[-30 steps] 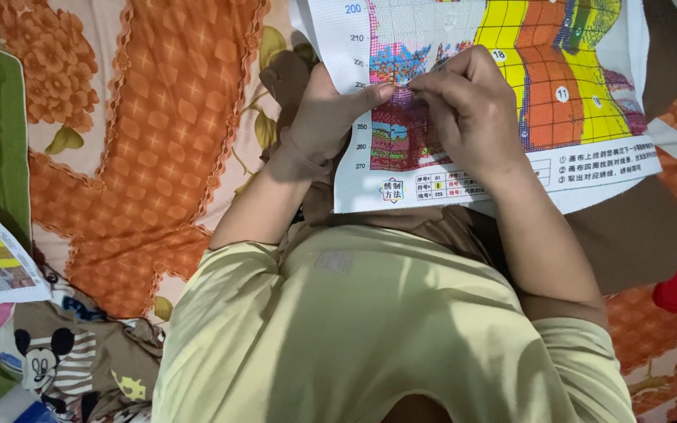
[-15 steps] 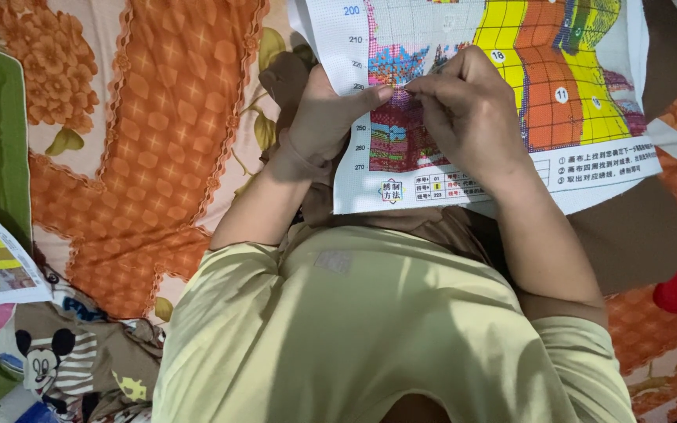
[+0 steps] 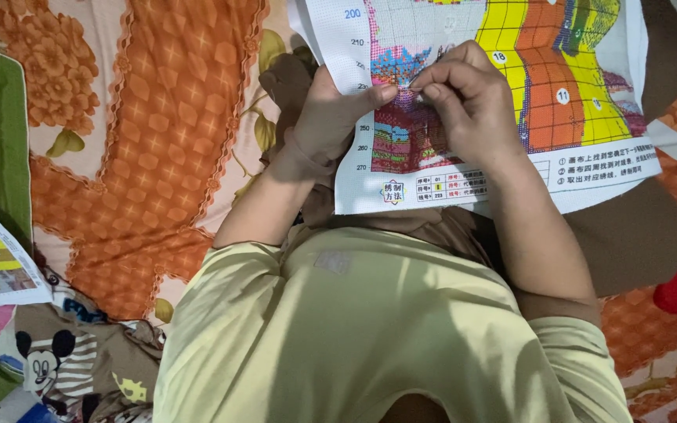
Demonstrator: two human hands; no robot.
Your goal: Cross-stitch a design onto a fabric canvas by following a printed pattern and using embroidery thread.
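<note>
My right hand (image 3: 472, 102) pinches its fingers together on the stitching point of the cross-stitch canvas (image 3: 542, 86), while my left hand (image 3: 331, 117) clamps the canvas edge just beside them, thumb on top.

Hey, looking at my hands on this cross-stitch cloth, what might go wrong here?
1. The left hand grips the printed cross-stitch cloth with its thumb close to the right hand's pinching fingertips; a needle, if there, may prick it.
2. The cloth hangs loose over the lap, so stitches may pull unevenly.
</note>
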